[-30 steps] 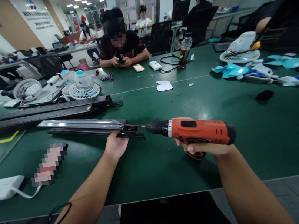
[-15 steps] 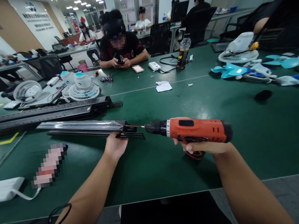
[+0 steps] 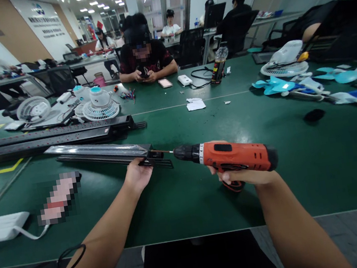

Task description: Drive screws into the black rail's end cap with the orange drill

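Observation:
My right hand (image 3: 238, 176) is wrapped round the handle of an orange and black cordless drill (image 3: 238, 154), held level and pointing left. From its chuck a long thin bit (image 3: 163, 151) reaches to the right end of a dark metal rail (image 3: 107, 152) with a shiny top. Whether the tip sits in a hole there is too small to tell. My left hand (image 3: 139, 174) grips that rail near the same end, with its fingers partly hidden beneath and behind it.
Behind lie more long dark rails (image 3: 48, 138) on the green table (image 3: 203, 211). Fan parts (image 3: 100, 105) stand at the far left, blue fan blades (image 3: 275, 85) at the right. A bottle (image 3: 218, 67) and a seated person (image 3: 145, 56) are across the table. A power bank (image 3: 3, 227) lies at near left.
Hardly anything differs; the view has shifted very slightly. Both hands, the drill and the rail keep their places relative to one another.

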Demonstrator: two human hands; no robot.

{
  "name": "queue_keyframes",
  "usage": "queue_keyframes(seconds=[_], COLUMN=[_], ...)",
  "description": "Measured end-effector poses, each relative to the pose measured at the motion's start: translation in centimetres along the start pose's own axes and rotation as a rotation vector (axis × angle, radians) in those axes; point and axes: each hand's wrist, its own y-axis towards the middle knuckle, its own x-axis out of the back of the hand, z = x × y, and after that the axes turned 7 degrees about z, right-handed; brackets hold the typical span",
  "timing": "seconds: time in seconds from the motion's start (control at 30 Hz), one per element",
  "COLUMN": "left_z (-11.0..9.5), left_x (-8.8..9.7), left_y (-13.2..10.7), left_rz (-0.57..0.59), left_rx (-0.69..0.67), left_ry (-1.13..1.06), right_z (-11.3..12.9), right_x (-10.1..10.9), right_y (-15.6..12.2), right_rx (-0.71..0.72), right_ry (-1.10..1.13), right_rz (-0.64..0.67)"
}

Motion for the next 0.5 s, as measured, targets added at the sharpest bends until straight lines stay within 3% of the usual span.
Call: queue_keyframes(seconds=[0.23, 0.5], left_z=[-0.05, -0.13], left_x=[-0.05, -0.31], left_y=[0.12, -0.14], left_rz=[-0.011, 0.023], left_rx=[-0.005, 0.006], left_ry=[0.016, 0.030], right_z=[0.20, 0.25], right_x=[0.06, 0.17], right_y=[-0.05, 0.00], right_rx=[-0.032, 0.026], right_ry=[0.010, -0.006], right_rz=[0.010, 0.047])
